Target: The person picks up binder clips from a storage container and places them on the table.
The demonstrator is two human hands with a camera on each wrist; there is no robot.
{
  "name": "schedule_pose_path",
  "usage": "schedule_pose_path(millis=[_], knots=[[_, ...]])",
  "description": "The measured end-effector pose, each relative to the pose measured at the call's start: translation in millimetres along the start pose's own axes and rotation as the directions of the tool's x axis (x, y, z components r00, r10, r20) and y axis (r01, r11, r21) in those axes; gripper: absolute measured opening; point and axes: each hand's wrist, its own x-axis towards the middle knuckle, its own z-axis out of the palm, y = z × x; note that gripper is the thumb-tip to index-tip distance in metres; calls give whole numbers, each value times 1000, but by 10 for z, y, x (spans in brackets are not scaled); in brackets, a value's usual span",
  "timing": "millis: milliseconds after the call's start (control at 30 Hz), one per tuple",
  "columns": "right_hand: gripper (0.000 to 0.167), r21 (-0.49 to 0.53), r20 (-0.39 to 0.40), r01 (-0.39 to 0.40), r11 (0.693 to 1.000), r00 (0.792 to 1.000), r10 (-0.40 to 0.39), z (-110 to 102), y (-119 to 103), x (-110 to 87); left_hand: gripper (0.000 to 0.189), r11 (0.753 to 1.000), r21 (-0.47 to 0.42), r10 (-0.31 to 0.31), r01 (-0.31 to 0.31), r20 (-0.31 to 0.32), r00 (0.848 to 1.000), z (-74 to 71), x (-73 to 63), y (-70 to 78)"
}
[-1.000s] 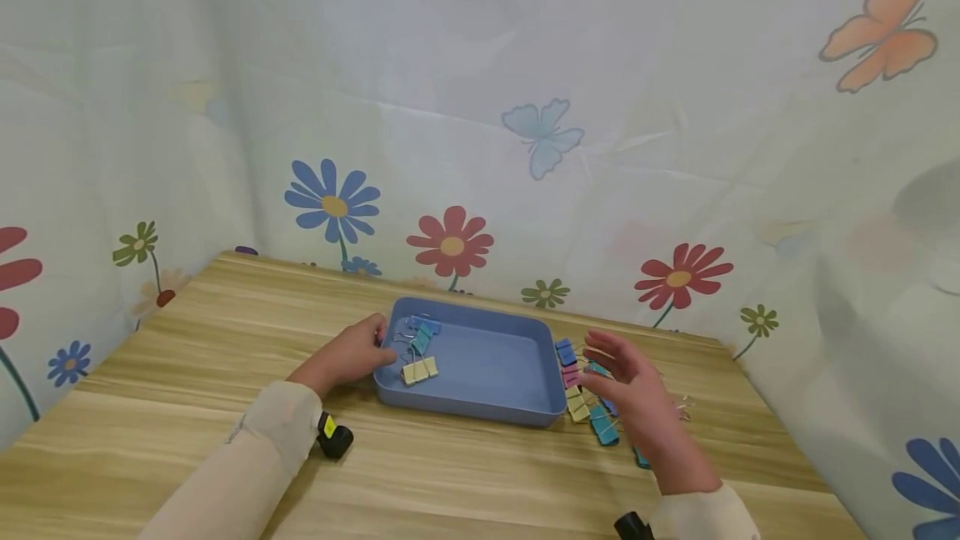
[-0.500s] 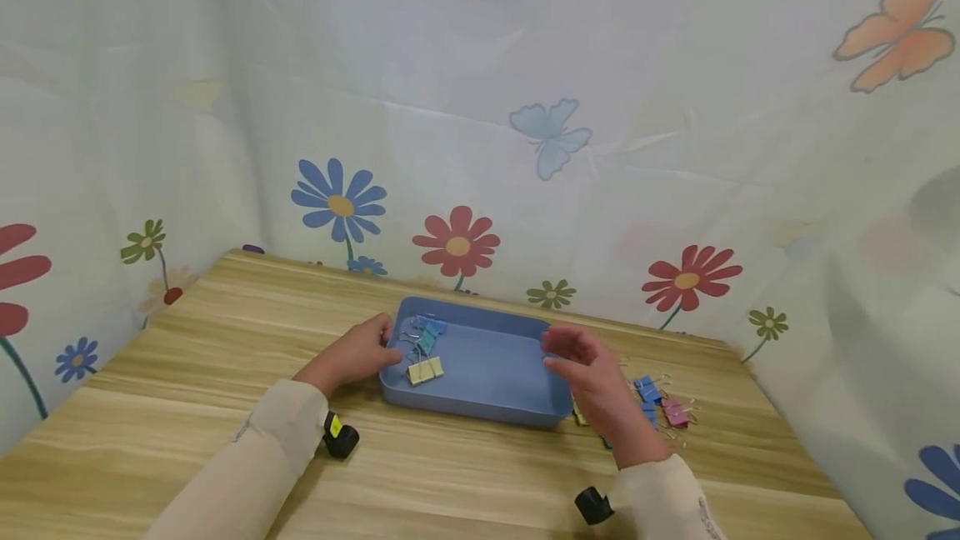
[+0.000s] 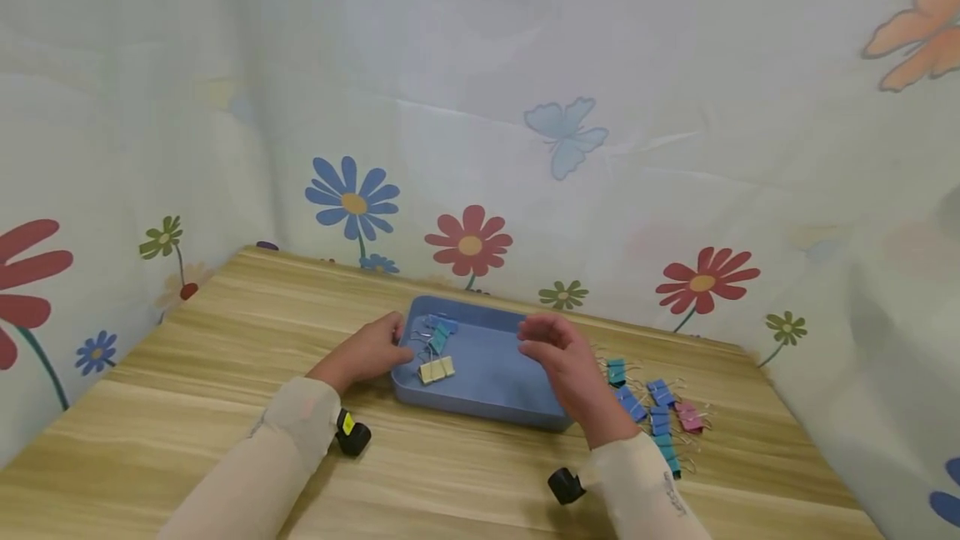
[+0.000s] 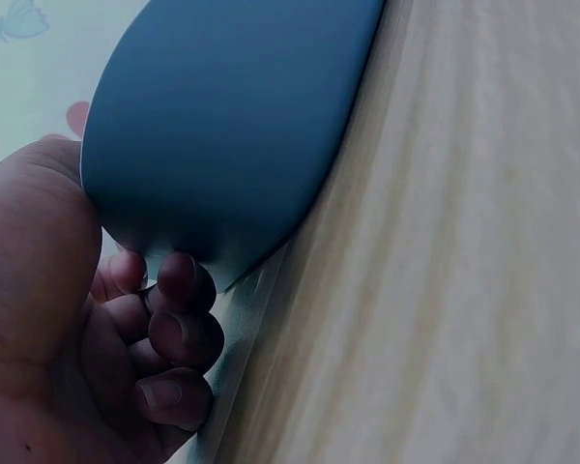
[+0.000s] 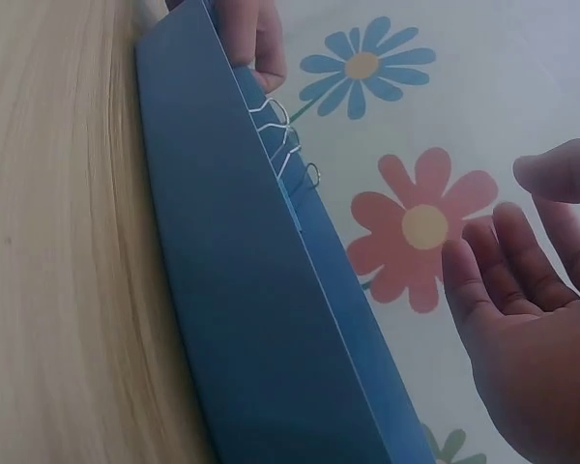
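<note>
A shallow blue tray (image 3: 487, 411) sits on the wooden table, and my left hand (image 3: 367, 354) grips its left end. The thumb laps over the rim while the fingers curl against the outer wall in the left wrist view. Inside the tray, near that end, are a pale yellow binder clip (image 3: 437, 370), a teal binder clip (image 3: 439, 338) and a blue binder clip (image 3: 444, 324). My right hand (image 3: 572, 373) hovers over the tray's right side, fingers loosely bent. Nothing lies between those fingers (image 5: 503, 261) in the right wrist view.
Right of the tray, several binder clips lie loose on the table (image 3: 420, 473), among them a pink clip (image 3: 688, 416), a blue clip (image 3: 662, 392) and a teal clip (image 3: 616, 371). A flower-printed curtain (image 3: 420, 65) hangs behind the table.
My right hand has moved left from above the loose clips to over the tray, uncovering more of the pile. My left hand keeps its grip on the tray. The head view has shifted slightly right.
</note>
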Motion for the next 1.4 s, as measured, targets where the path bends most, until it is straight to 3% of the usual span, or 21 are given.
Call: schedule_pose_path(millis=[233, 633, 767, 867, 967, 1400], knots=[[37, -20, 41, -2, 1000, 999, 3, 174, 60, 124, 26, 1000, 12, 8, -8, -11, 1000, 3, 19, -5], [34, -152, 84, -52, 987, 994, 66, 482, 103, 343, 27, 999, -5, 32, -32, -13, 999, 2, 21, 7], [30, -307, 102, -59, 950, 990, 95, 603, 108, 410, 27, 999, -10, 36, -36, -14, 999, -5, 19, 10], [26, -457, 105, -51, 888, 988, 110, 712, 120, 457, 28, 999, -14, 44, -44, -11, 999, -13, 5, 17], [26, -543, 125, -28, 839, 986, 113, 808, 129, 502, 27, 999, -18, 51, -51, -6, 999, -17, 3, 14], [27, -603, 206, 20, 797, 970, 131, 1012, 192, 601, 27, 999, -32, 43, -43, -2, 999, -11, 2, -31]])
